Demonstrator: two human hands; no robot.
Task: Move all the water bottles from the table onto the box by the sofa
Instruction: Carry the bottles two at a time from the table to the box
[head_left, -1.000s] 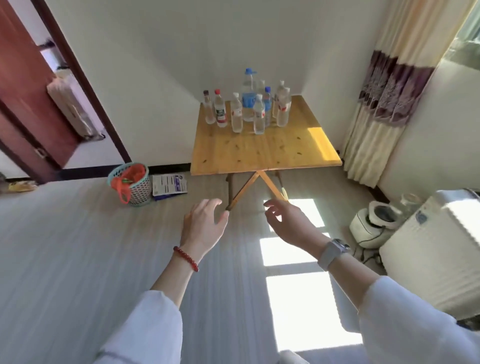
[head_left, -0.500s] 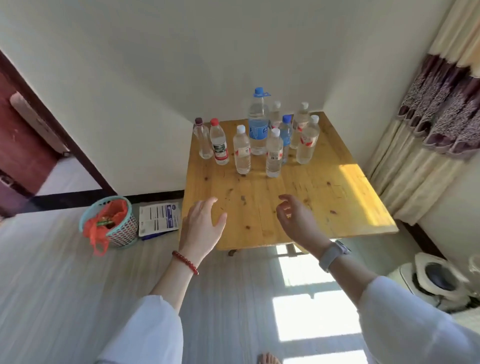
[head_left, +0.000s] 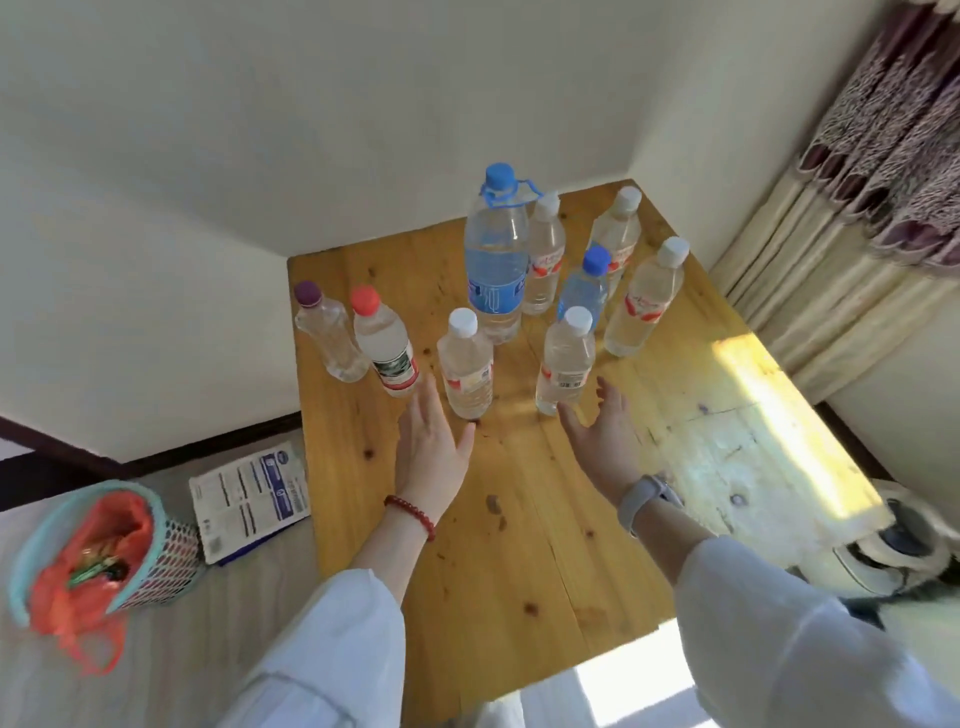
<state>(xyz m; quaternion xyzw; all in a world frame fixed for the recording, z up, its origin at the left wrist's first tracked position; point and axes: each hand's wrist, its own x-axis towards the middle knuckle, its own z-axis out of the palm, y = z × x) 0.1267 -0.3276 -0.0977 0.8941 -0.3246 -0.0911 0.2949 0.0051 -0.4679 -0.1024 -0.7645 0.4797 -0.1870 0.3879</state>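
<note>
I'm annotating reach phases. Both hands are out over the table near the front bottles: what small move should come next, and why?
Probably close each hand on the bottle before it: the left hand beside the near-left white-capped bottle, the right hand beside the near-right one. Both hands are open and empty, and these bottles stand nearest.

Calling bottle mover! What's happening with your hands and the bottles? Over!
Left hand and right hand open, empty, near the front bottles. All nine water bottles upright on the table. Nothing in the way.
</note>
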